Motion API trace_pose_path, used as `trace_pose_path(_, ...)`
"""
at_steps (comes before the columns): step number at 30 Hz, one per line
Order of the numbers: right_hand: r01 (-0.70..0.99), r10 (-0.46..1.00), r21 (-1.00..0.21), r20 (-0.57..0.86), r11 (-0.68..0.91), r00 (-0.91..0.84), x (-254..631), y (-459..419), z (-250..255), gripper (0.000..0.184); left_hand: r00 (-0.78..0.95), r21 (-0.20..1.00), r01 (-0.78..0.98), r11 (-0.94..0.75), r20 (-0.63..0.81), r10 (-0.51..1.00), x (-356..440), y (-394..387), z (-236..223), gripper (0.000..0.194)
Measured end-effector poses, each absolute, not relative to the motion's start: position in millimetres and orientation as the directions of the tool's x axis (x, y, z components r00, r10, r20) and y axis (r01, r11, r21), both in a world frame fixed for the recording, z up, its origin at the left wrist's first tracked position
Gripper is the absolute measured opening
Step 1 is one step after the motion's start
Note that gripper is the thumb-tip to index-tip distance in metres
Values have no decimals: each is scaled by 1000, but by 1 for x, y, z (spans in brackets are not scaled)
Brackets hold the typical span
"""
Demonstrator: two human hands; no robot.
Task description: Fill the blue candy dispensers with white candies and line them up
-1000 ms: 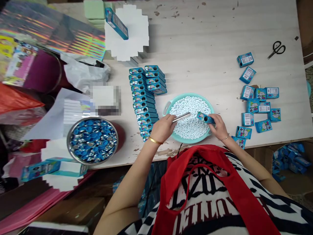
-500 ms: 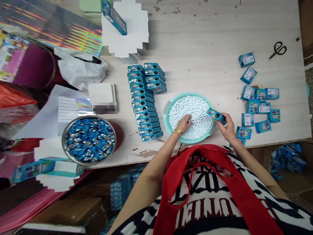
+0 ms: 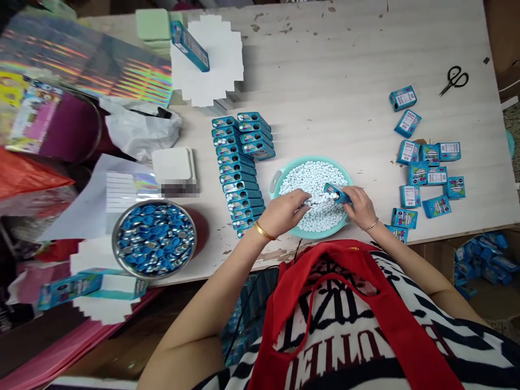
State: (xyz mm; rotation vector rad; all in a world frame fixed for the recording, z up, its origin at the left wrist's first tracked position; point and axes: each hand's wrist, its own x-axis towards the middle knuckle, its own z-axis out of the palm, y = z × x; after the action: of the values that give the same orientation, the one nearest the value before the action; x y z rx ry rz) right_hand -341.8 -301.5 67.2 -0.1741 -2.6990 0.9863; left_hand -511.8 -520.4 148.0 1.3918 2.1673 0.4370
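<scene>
A teal bowl (image 3: 276, 181) full of small white candies (image 3: 317, 179) sits at the table's near edge. My right hand (image 3: 359, 207) is closed round a small blue candy box (image 3: 336, 193), held over the bowl with its open end toward my left hand. My left hand (image 3: 284, 213) is closed on a thin scoop with a row of white candies (image 3: 314, 200) lying between it and the box's mouth. Two rows of open blue boxes (image 3: 239, 168) lie left of the bowl.
Several closed blue boxes (image 3: 430, 176) lie scattered to the right, with black scissors (image 3: 454, 79) at the far right. A steel bowl of blue caps (image 3: 154, 238) stands at the left, beside white paper stacks (image 3: 207, 59), a plastic bag (image 3: 140, 127) and holographic sheets (image 3: 81, 59).
My left hand dipped into the candies, then came back up toward the box with a row of candies. My right hand brought the box back toward the bowl's middle.
</scene>
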Motion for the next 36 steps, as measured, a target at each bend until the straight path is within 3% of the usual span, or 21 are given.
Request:
trace_pose_path(7,-31,149,-642,224,766,-963,-343,-315,65,41,-358,150,873,464,-449,818,-495,-487,208,21)
trace_pose_path(13,-52,158,-651,260,757,-953,-342,-318,62,41,-340,78,905,417,-455,823,-484,-482,231,28)
trace_pose_path(18,-32,206,-665,276,746,-939,-338,-311,61,41,-486,147,821,552,-326,810,-508,-527,171,27)
trace_pose_path(23,55,321,-703,252,709,-913,-329,-295,70,36,-560,154,659,736,-552,617,-512,-556,63,22)
trace_pose_path(27,116,404,-722,239,682,-883,-324,-286,74,32,-554,380,541,750,-510,658,-485,-520,3,27)
trace_pose_path(32,177,476,-745,207,643,-854,-319,-281,73,34,-530,502,515,695,-451,718,-469,-485,-22,37)
trace_pose_path(36,180,473,-738,209,651,-856,-316,-281,74,33,-504,617,491,615,-374,778,-479,-508,-7,33)
